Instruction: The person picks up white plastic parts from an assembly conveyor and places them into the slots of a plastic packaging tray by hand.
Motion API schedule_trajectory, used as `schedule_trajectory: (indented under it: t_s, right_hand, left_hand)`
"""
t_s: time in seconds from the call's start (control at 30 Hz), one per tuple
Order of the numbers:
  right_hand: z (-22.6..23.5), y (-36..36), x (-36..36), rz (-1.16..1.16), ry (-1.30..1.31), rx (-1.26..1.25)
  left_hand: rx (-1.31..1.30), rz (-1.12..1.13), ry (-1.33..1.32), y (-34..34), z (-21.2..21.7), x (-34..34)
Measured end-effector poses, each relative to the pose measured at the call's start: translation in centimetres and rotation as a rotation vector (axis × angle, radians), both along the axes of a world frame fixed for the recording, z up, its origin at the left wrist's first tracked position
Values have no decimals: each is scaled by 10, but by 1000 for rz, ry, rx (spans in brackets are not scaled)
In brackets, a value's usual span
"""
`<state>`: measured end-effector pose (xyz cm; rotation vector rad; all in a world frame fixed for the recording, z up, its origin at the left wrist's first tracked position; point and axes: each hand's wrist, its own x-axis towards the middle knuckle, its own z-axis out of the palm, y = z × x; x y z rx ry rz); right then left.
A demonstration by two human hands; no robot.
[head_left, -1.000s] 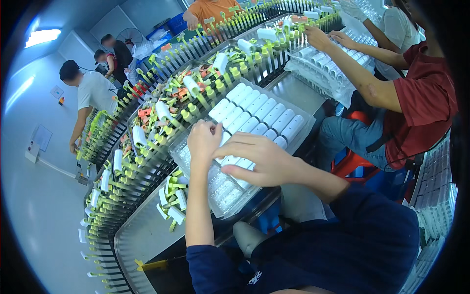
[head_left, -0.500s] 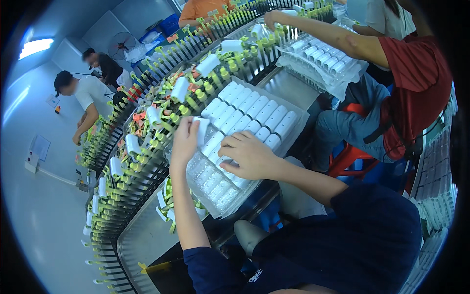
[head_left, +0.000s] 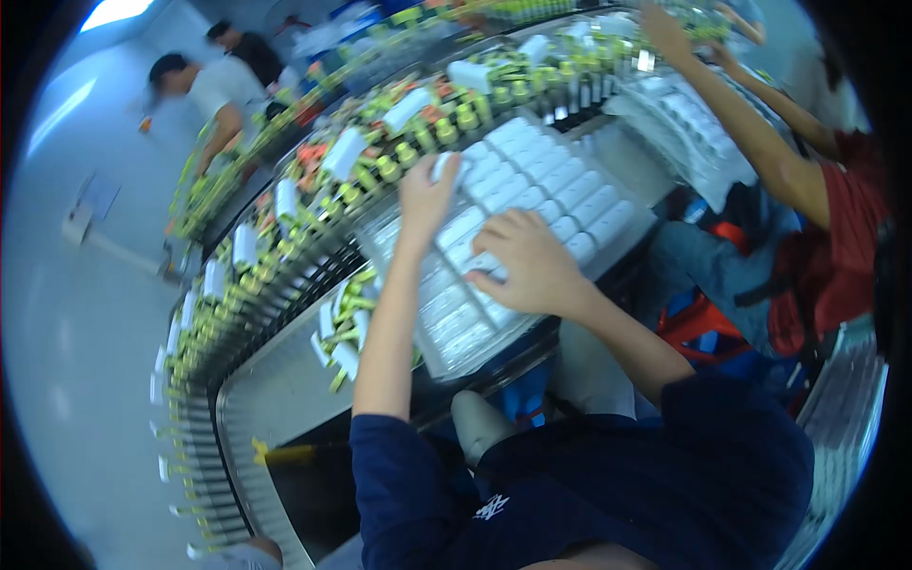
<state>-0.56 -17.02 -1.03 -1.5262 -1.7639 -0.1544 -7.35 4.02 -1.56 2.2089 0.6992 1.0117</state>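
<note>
A clear plastic blister tray lies at a tilt in front of me. White rounded plastic casings fill its far and right compartments in rows, while several near-left compartments hold none. My left hand is closed on one white casing above the tray's far-left edge. Over the middle of the tray is my right hand, its fingers spread and thumb apart. Its fingertips are close to the seated casings; whether they touch is too blurred to tell.
A curved conveyor with upright yellow-green holders runs beyond the tray, some bearing white casings. Green stems with white parts lie left of the tray. A co-worker's arm reaches over another tray at right.
My view has turned, so the tray and both hands sit higher and farther right. The left hand still grips the casing. The co-worker's arm has also shifted in the picture.
</note>
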Motion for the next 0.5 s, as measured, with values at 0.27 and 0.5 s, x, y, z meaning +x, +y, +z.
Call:
schedule_trajectory:
  t_s: [0.27, 0.5]
  right_hand:
    - [3, 2, -2, -31, 9, -62]
    - [-4, 2, 2, -59, 49, -4]
  left_hand:
    - [-39, 40, -39, -20, 8, -5]
    - [15, 26, -1, -25, 7, -2]
